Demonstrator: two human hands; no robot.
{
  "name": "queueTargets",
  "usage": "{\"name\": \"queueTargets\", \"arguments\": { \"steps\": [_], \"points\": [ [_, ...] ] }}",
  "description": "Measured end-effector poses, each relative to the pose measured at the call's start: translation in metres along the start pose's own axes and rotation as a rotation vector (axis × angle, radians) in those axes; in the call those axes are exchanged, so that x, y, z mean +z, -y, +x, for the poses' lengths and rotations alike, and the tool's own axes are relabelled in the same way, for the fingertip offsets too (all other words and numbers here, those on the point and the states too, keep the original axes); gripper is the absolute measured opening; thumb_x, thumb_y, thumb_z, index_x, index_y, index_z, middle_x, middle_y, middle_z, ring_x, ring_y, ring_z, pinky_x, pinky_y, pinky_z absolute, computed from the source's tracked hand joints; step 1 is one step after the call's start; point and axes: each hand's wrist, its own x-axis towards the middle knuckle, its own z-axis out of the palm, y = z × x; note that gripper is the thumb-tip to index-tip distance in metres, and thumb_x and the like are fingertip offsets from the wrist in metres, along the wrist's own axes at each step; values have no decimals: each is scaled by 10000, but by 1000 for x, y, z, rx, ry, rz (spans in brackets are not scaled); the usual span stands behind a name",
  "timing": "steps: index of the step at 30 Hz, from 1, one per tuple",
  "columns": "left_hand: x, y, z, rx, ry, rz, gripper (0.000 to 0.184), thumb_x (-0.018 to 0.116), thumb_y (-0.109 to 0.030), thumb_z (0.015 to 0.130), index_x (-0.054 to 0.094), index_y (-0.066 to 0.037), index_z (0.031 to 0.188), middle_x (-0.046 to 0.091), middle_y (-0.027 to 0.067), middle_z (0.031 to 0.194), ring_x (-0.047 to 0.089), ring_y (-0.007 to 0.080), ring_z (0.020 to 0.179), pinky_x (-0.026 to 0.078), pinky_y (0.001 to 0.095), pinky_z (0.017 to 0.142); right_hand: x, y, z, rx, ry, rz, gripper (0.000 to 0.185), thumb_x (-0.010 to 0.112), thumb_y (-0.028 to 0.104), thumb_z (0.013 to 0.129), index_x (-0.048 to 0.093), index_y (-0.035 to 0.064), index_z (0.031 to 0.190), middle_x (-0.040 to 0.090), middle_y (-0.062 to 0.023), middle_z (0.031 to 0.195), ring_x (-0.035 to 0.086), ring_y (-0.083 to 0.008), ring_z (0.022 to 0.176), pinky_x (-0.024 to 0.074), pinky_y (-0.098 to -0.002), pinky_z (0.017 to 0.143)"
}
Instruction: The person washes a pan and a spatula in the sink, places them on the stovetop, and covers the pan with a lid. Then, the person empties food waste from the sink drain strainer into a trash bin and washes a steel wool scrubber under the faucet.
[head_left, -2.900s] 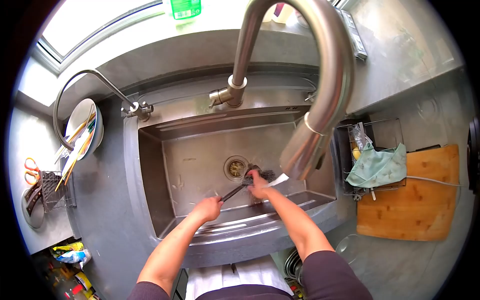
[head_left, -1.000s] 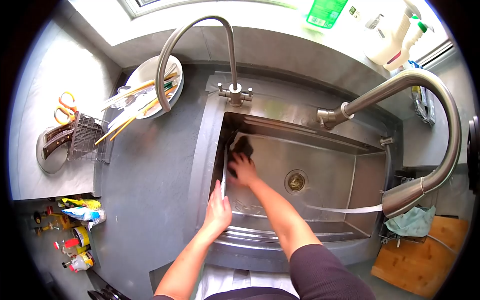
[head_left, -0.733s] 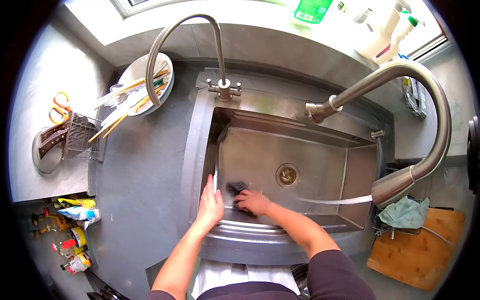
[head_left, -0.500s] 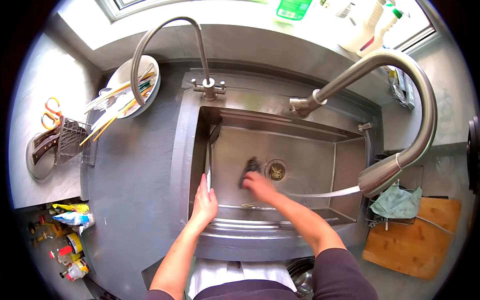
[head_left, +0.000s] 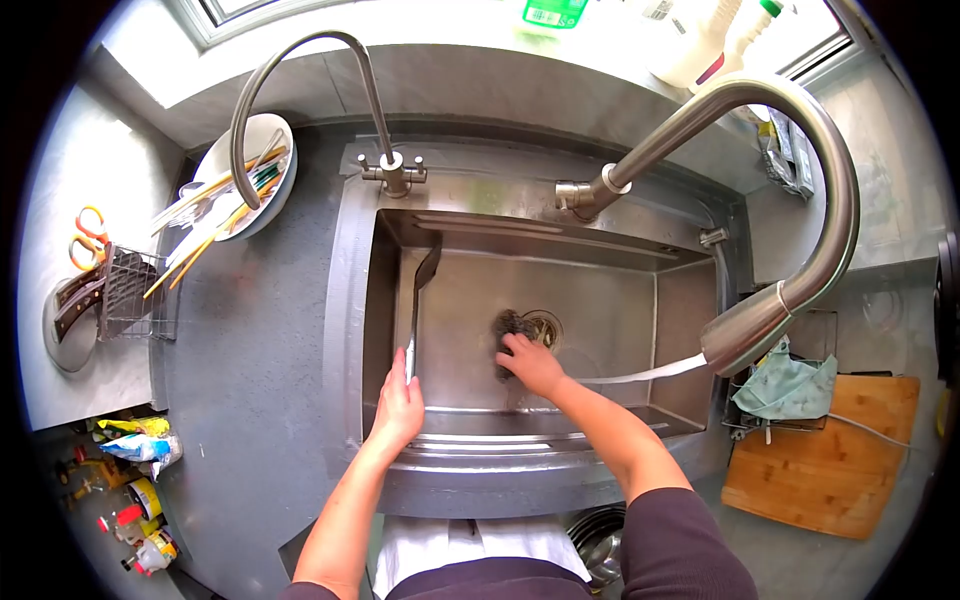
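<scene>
My left hand (head_left: 398, 408) is closed round the handle of a long dark utensil (head_left: 414, 310), whose flat end lies towards the back left of the steel sink (head_left: 600, 290). In my right hand (head_left: 532, 365) is a dark scouring pad (head_left: 510, 328), pressed on the sink floor beside the drain (head_left: 543, 327). Water runs from the large faucet (head_left: 745, 325) at the right and falls to the right of my right hand.
A thin curved tap (head_left: 393, 175) stands behind the sink. At left are a bowl of chopsticks (head_left: 265, 140), scissors (head_left: 90, 238) and a knife rack (head_left: 135, 295). A green cloth (head_left: 790, 385) and a cutting board (head_left: 820, 460) lie at right; bottles (head_left: 695, 45) stand on the sill.
My right hand has moved the pad from the sink's left side to the drain. My left hand keeps the utensil at the left wall. The view has shifted.
</scene>
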Motion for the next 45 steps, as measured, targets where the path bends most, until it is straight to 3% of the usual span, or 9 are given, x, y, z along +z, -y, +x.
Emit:
{"name": "queueTargets", "arguments": {
  "steps": [5, 11, 17, 22, 27, 30, 36, 39, 45],
  "points": [
    [4, 1, -4, 4, 24, 3, 503, 410, -104, 906, 275, 52, 1365, 416, 286, 1312, 410, 395, 1229, 342, 394, 1022, 28, 46, 59, -374, -49, 83, 194, 539, 162, 768, 586, 145, 955, 470, -70, 1264, 419, -280, 1197, 435, -373, 886],
    [-11, 0, -2, -28, 90, 16, 487, 417, -114, 909, 303, 25, 1362, 445, 272, 1295, 430, 384, 1216, 352, 395, 1013, 28, 4, 27, 451, -131, 121, 231, 580, 78, 710, 576, 142, 932, 484, -87, 1129, 463, -299, 1089, 448, -391, 846],
    [-10, 13, 7, -17, 41, 79, 451, 431, -96, 907, 347, -24, 1344, 478, 252, 1259, 458, 388, 1175, 386, 414, 978, 31, 46, 57, 70, -137, 817, 290, 575, 46, 658, 564, 70, 946, 539, -120, 965, 517, -298, 961, 450, -372, 813],
    [-8, 19, 15, -40, 7, 128, 496, 467, -80, 877, 359, -68, 1361, 498, 236, 1238, 487, 371, 1148, 399, 407, 962, 19, 126, 100, -81, 632, 1404, 409, 626, 210, 782, 562, 2, 1129, 631, -75, 1016, 560, -166, 911, 446, -307, 825],
    [-5, 25, 14, 13, -40, 166, 485, 457, -89, 885, 356, -58, 1359, 539, 224, 1183, 532, 351, 1093, 416, 397, 933, 2, 87, 50, -157, 714, 1220, 384, 584, 154, 771, 575, 98, 1151, 616, -49, 1008, 539, -139, 928, 445, -298, 826],
    [-6, 33, 18, -33, -3, 107, 485, 448, -93, 889, 349, -49, 1361, 588, 202, 1086, 582, 312, 1007, 434, 376, 893, 0, 51, 15, 99, 821, 740, 452, 609, 233, 755, 556, 109, 1186, 624, -83, 1062, 550, -185, 982, 426, -325, 882],
    [-2, 24, 25, -134, 129, 92, 466, 444, -86, 870, 380, -8, 1325, 607, 213, 1014, 582, 354, 976, 445, 426, 860, -28, 132, 53, -127, 583, 1357, 382, 531, 193, 888, 519, 43, 1240, 583, -151, 1172, 529, -250, 1095, 389, -345, 963],
    [-2, 18, 24, -191, 190, 148, 449, 432, -92, 874, 402, -6, 1313, 625, 195, 941, 596, 340, 943, 451, 418, 844, -34, 125, 36, -298, 390, 1185, 371, 530, 195, 892, 532, 19, 1219, 577, -166, 1181, 525, -268, 1107, 394, -350, 971],
    [-3, 23, 27, -171, 245, 130, 413, 401, -97, 912, 405, -20, 1318, 626, 146, 888, 609, 258, 844, 465, 345, 784, -37, 46, -56, 35, 527, 1113, 385, 585, 212, 846, 573, 66, 1202, 511, -154, 1294, 486, -282, 1199, 372, -372, 1016]
  ]
}}
